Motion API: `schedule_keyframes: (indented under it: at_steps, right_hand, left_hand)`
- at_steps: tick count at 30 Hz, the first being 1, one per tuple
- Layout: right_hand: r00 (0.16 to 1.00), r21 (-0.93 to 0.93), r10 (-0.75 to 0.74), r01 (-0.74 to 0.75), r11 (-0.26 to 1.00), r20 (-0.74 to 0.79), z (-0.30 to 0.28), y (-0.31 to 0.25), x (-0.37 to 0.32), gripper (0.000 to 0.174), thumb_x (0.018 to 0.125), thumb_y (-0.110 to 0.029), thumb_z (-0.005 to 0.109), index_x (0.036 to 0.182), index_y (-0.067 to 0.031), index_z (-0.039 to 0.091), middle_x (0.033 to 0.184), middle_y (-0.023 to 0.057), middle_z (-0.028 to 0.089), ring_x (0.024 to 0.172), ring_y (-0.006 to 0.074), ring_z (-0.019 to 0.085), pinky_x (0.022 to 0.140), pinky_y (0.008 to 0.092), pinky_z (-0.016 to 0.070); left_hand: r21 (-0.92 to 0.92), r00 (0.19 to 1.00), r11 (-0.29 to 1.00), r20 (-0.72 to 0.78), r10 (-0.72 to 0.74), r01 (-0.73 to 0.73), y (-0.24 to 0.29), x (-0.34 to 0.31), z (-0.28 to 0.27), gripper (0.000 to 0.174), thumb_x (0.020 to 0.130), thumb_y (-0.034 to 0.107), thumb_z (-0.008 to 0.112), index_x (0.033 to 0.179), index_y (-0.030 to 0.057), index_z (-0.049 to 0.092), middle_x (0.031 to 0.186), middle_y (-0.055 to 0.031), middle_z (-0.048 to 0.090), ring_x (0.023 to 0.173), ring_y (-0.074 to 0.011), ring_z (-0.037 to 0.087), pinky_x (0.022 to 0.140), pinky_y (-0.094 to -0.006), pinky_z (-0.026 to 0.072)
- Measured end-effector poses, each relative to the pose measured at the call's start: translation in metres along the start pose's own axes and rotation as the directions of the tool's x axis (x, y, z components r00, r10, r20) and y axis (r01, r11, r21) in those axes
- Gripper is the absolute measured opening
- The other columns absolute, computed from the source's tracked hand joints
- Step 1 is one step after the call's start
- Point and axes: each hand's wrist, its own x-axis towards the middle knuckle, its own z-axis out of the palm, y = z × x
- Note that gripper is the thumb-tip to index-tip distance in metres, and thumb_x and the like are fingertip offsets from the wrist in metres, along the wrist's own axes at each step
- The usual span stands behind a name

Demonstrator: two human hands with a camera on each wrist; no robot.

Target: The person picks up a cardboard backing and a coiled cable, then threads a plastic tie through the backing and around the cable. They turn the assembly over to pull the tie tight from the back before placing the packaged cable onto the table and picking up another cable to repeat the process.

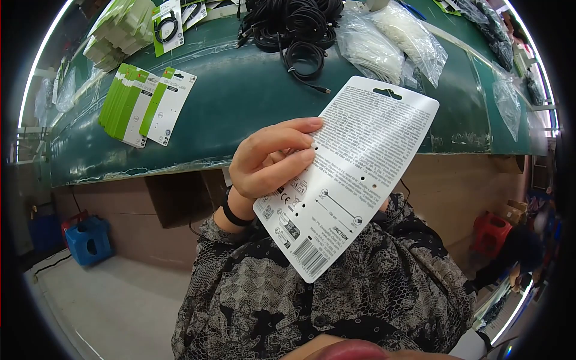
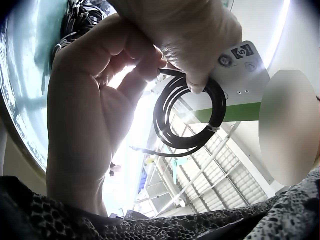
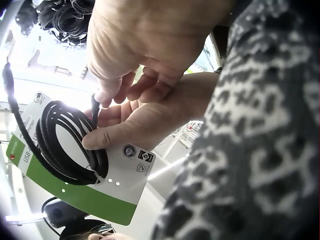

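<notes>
My left hand grips a white and green retail card by its long edge. Its fingers lie across the printed back, and in the right wrist view its thumb presses a coiled black USB cable against the card's front. A small tie binds the coil. Over the coil, my right hand pinches one plug end of the cable between thumb and fingers. The other end hangs loose from the coil. The card hides most of the right hand in the head view.
Stacked green-and-white cards lie on the green table at left. A heap of black cables sits at the back, beside plastic bags of white items. A packaged cable is behind; a blue stool stands below.
</notes>
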Motion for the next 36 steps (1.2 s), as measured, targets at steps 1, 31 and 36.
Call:
schedule_keyframes:
  at_steps: [1, 31, 36]
  right_hand:
    - [1.0, 0.002, -0.015, 0.015, 1.0, 0.003, 0.005, -0.001, 0.001, 0.028, 0.094, -0.02, 0.055, 0.116, -0.0035, 0.05, 0.107, 0.0068, 0.058, 0.097, 0.0128, 0.058, 0.076, 0.0255, 0.052]
    - [0.483, -0.658, -0.522, 0.164, -0.735, 0.703, 0.056, -0.051, 0.055, 0.01, 0.078, -0.005, 0.068, 0.079, -0.0029, 0.058, 0.079, 0.0092, 0.061, 0.056, 0.0219, 0.057, 0.05, 0.0288, 0.0477]
    - [0.532, -0.689, -0.533, 0.141, -0.711, 0.658, 0.07, -0.068, 0.064, 0.011, 0.076, -0.003, 0.066, 0.081, -0.0046, 0.056, 0.096, 0.0098, 0.064, 0.07, 0.0271, 0.062, 0.059, 0.0331, 0.0511]
  left_hand:
    - [0.019, 1.0, 1.0, 0.01, 0.015, -0.016, -0.001, 0.0, -0.002, 0.028, 0.069, 0.001, 0.073, 0.094, -0.0026, 0.06, 0.098, -0.0159, 0.057, 0.098, -0.0366, 0.063, 0.074, -0.035, 0.0582]
    - [-0.785, 0.375, 0.4, -0.232, -0.898, 0.473, -0.073, -0.032, 0.022, 0.025, 0.09, 0.007, 0.059, 0.115, 0.0043, 0.053, 0.103, -0.0045, 0.062, 0.087, -0.0122, 0.06, 0.072, -0.0265, 0.0495]
    - [-0.795, 0.359, 0.34, -0.167, -0.918, 0.502, -0.068, -0.039, 0.023, 0.027, 0.09, 0.005, 0.057, 0.117, 0.0045, 0.052, 0.105, -0.0043, 0.06, 0.089, -0.0128, 0.06, 0.075, -0.027, 0.0499]
